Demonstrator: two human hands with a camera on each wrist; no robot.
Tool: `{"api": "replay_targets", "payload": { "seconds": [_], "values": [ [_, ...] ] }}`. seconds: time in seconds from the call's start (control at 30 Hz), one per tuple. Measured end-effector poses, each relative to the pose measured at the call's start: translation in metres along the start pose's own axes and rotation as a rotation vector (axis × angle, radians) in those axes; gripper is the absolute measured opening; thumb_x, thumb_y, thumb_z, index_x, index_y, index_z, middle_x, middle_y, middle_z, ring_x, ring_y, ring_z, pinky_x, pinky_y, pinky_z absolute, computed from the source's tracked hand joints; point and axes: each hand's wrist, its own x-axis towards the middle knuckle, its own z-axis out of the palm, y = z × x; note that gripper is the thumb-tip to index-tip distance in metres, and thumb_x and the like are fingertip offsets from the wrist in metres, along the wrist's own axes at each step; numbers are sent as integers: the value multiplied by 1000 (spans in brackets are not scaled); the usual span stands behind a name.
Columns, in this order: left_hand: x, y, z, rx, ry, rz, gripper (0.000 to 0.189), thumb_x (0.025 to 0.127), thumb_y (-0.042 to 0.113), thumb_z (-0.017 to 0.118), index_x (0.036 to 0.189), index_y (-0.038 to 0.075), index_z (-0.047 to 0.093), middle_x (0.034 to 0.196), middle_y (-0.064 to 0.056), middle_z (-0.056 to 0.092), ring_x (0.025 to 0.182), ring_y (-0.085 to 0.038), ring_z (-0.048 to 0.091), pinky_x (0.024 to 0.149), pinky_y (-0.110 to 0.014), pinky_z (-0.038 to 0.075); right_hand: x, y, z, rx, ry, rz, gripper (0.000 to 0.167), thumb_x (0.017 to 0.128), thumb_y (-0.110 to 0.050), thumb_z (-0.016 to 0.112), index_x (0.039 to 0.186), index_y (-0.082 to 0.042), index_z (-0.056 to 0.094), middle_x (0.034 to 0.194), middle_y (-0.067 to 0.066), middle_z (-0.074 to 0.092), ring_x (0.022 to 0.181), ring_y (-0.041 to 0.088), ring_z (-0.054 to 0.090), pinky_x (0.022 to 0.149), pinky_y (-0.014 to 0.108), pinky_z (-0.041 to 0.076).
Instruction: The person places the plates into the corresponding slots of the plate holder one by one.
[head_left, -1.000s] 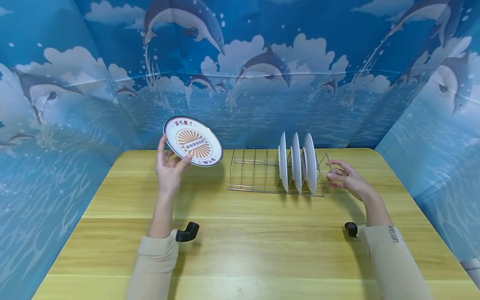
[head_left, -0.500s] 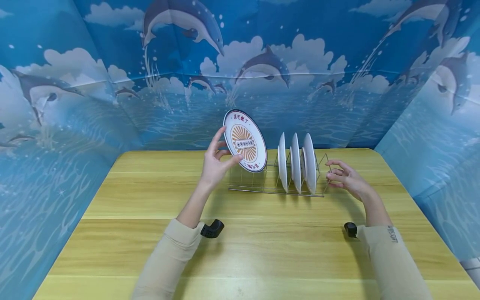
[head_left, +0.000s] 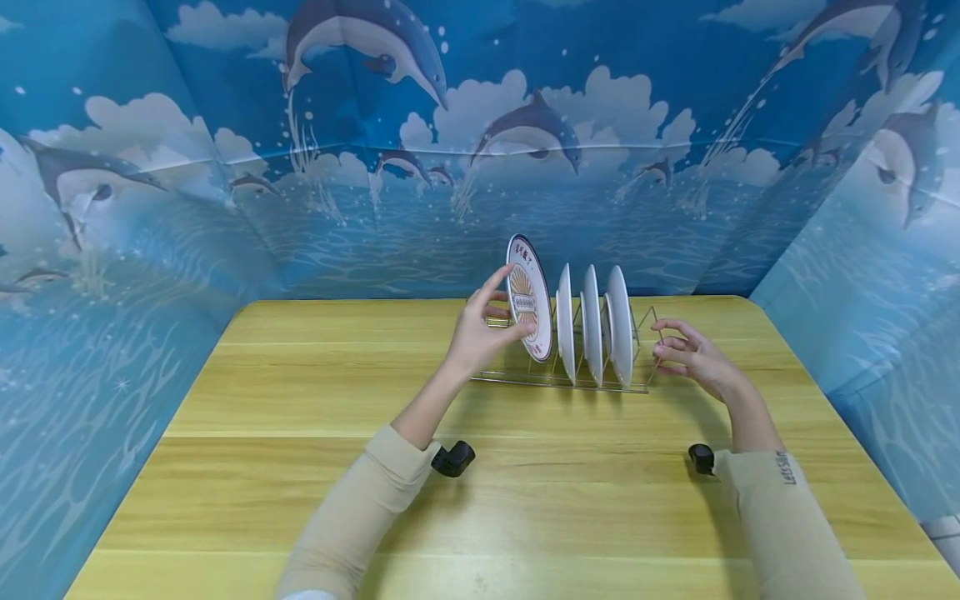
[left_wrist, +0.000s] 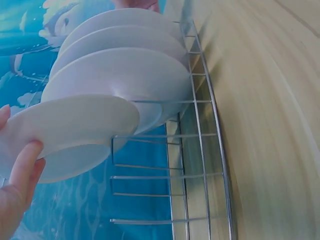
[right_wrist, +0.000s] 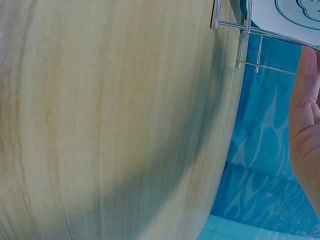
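My left hand (head_left: 480,333) pinches a white plate (head_left: 529,298) with a dark rim, red lettering and an orange sunburst. The plate is tilted nearly upright over the wire dish rack (head_left: 517,379), just left of three white plates standing in its slots. The nearest of these standing plates (head_left: 566,325) is apart from the held one. In the left wrist view the pale back of the held plate (left_wrist: 75,125) faces the camera, its lower edge near the rack's wires. At the rack's right end my right hand (head_left: 697,358) holds the end wire between thumb and fingers.
The rack stands towards the back of a wooden table (head_left: 525,500). Behind and beside the table hangs a blue dolphin-printed cloth (head_left: 480,200). A black wrist camera (head_left: 453,458) sticks out from the left cuff.
My left hand has carried the plate rightwards from beyond the rack's left end, turned it more upright and lowered it towards the slots. The right hand stays at the rack's end.
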Motion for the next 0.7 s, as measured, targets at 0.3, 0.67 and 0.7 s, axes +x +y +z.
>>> {"api": "replay_targets", "payload": {
  "seconds": [0.3,0.67,0.7],
  "values": [
    [2,-10,22,122,-62,-29,78,75,15,76,141,26,36,113,-13,46,92,-26,59,69,-24,54,0,1,-1,25,-21,-20,33,93,-7,51,123,-11,38,83,-1,57,80,13,59,77,29,54],
    [1,-28,37,140,-47,-55,81,73,12,76,141,28,35,114,-15,43,92,-27,57,66,-21,53,-1,0,0,13,-20,-13,33,93,-8,52,122,-13,39,84,-2,57,81,12,59,77,29,54],
    [1,-29,39,141,-46,-57,82,73,12,76,141,28,35,114,-15,43,92,-27,57,65,-21,53,-1,0,0,12,-19,-11,33,93,-8,52,123,-12,39,84,-2,57,81,12,59,77,29,54]
  ]
}}
